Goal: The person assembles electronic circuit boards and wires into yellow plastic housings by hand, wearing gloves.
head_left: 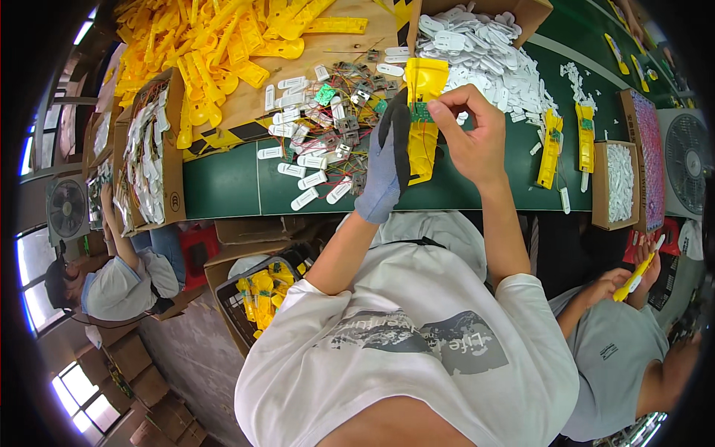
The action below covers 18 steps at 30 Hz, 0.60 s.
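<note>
My left hand [386, 167], in a grey-blue glove with dark fingers, grips a long yellow plastic housing [423, 155] from its left side. The housing stands lengthwise over the table's front edge. Across its middle lies a small green circuit board [420, 112]. My bare right hand [477, 138] has its thumb and forefinger closed at the board's right end; the other fingers curl behind. Beside my left hand lies a tangle of white plastic pieces [312, 179], thin wires and small metal parts, with another green circuit board [325, 94] among them.
Yellow housings [216, 45] heap up at the far left. A carton [532, 13] spills white pieces [488, 71] at the back. Two yellow assemblies [550, 149] [585, 138] lie to the right, near a small box [618, 182]. Co-workers sit on both sides; the right one's hands [614, 283] hold a yellow piece.
</note>
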Each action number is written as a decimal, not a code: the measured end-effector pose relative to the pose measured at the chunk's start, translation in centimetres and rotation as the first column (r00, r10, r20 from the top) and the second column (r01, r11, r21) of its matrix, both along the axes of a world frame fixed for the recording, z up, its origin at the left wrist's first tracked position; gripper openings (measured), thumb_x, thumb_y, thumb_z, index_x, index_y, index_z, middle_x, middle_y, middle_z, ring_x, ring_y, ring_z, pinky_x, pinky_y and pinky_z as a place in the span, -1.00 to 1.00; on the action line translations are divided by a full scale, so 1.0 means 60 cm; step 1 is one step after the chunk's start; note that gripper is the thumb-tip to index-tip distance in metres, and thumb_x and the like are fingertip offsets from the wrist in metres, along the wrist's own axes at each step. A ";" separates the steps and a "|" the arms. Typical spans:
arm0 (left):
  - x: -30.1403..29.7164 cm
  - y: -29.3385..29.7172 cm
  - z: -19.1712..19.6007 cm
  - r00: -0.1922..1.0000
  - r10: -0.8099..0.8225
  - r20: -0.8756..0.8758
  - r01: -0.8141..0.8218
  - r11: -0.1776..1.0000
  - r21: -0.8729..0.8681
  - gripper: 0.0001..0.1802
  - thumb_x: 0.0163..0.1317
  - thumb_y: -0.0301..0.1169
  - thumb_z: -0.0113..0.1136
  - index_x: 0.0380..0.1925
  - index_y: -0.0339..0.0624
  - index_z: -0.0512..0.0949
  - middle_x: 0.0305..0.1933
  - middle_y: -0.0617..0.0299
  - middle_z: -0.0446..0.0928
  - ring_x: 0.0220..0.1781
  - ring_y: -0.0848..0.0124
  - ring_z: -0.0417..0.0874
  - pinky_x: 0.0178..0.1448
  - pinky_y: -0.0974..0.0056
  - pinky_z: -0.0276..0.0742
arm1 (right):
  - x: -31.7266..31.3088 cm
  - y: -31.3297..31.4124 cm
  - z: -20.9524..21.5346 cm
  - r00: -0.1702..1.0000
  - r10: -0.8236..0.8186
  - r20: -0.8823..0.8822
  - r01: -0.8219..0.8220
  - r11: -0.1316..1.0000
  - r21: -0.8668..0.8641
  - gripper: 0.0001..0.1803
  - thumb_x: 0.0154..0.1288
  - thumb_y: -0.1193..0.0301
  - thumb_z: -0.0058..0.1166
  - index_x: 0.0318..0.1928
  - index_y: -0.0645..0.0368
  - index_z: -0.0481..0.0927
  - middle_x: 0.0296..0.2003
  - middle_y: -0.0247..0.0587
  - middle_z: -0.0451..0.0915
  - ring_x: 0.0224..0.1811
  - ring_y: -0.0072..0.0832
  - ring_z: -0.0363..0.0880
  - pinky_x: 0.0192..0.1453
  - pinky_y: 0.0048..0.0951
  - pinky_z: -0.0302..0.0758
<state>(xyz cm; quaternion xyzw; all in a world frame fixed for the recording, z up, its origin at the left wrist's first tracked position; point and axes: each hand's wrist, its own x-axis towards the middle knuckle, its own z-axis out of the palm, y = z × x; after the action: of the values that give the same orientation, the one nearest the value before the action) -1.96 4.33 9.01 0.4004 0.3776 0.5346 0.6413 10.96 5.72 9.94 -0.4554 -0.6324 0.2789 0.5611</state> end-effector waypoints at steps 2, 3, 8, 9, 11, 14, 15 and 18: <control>0.008 -0.006 -0.013 1.000 -0.009 0.010 0.009 1.000 -0.016 -0.50 0.40 -0.11 -0.21 0.18 -0.21 0.24 -0.21 0.19 0.48 -0.37 0.52 0.54 -0.40 0.41 0.51 | 0.008 -0.006 -0.016 1.000 0.003 -0.030 -0.002 1.000 0.018 -0.84 0.15 0.44 0.18 -0.43 0.27 0.51 -0.53 -0.35 0.54 -0.50 -0.68 0.42 -0.35 -0.63 0.38; 0.012 -0.008 -0.018 1.000 -0.025 0.017 0.025 0.999 -0.026 -0.50 0.39 -0.11 -0.20 0.19 -0.20 0.24 -0.24 0.20 0.48 -0.39 0.53 0.54 -0.42 0.41 0.50 | 0.012 -0.008 -0.021 0.998 0.000 -0.064 0.003 0.999 0.041 -0.84 0.16 0.44 0.17 -0.43 0.27 0.50 -0.53 -0.35 0.52 -0.49 -0.68 0.41 -0.35 -0.64 0.37; 0.016 -0.015 -0.023 0.995 -0.093 0.034 0.094 0.994 -0.059 -0.55 0.38 -0.11 -0.16 0.10 -0.19 0.30 -0.33 0.25 0.47 -0.42 0.56 0.51 -0.42 0.43 0.46 | 0.025 -0.016 -0.035 0.991 -0.012 -0.136 0.008 1.000 -0.029 -0.85 0.18 0.45 0.15 -0.42 0.27 0.49 -0.50 -0.36 0.50 -0.47 -0.69 0.37 -0.33 -0.64 0.34; 0.018 -0.015 -0.027 0.995 -0.090 0.037 0.092 0.994 -0.063 -0.55 0.38 -0.11 -0.16 0.10 -0.19 0.30 -0.33 0.25 0.47 -0.42 0.56 0.51 -0.42 0.43 0.46 | 0.025 -0.016 -0.037 0.994 -0.028 -0.110 0.025 0.999 -0.028 -0.85 0.19 0.46 0.14 -0.42 0.27 0.49 -0.49 -0.36 0.50 -0.46 -0.69 0.37 -0.32 -0.64 0.34; 0.022 -0.016 -0.037 0.999 -0.051 0.000 0.051 0.999 -0.019 -0.54 0.38 -0.12 -0.17 0.13 -0.20 0.28 -0.33 0.25 0.46 -0.39 0.56 0.50 -0.37 0.43 0.45 | 0.024 -0.019 -0.039 0.983 -0.013 -0.184 0.000 0.997 -0.073 -0.85 0.20 0.46 0.14 -0.42 0.27 0.49 -0.49 -0.37 0.50 -0.45 -0.69 0.36 -0.31 -0.64 0.33; 0.026 -0.018 -0.030 0.999 -0.046 -0.017 0.045 0.997 -0.059 -0.52 0.38 -0.11 -0.17 0.15 -0.21 0.27 -0.34 0.27 0.45 -0.38 0.57 0.50 -0.33 0.44 0.45 | 0.025 -0.022 -0.044 0.962 -0.011 -0.274 -0.024 0.992 -0.125 -0.85 0.20 0.47 0.13 -0.43 0.27 0.48 -0.50 -0.38 0.49 -0.45 -0.70 0.35 -0.30 -0.65 0.32; 0.026 -0.018 -0.032 0.999 -0.045 -0.016 0.044 0.997 -0.062 -0.52 0.38 -0.11 -0.17 0.15 -0.21 0.27 -0.34 0.27 0.45 -0.38 0.57 0.50 -0.33 0.44 0.45 | 0.025 -0.022 -0.046 0.958 -0.018 -0.286 -0.021 0.991 -0.130 -0.85 0.21 0.47 0.13 -0.43 0.27 0.48 -0.50 -0.39 0.48 -0.45 -0.70 0.35 -0.30 -0.65 0.32; 0.026 -0.020 -0.041 0.999 -0.030 0.044 0.034 0.995 -0.095 -0.54 0.37 -0.18 -0.13 0.15 -0.23 0.28 -0.36 0.28 0.44 -0.37 0.57 0.49 -0.31 0.45 0.44 | 0.027 -0.019 -0.048 0.986 -0.032 -0.161 0.014 0.994 -0.109 -0.85 0.20 0.47 0.13 -0.44 0.27 0.48 -0.51 -0.39 0.47 -0.46 -0.71 0.34 -0.32 -0.64 0.32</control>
<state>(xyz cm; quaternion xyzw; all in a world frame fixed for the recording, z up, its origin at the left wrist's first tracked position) -0.40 3.15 6.56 0.3637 0.3826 0.5139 0.6763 12.61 4.58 7.06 -0.4682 -0.5632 0.3423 0.5885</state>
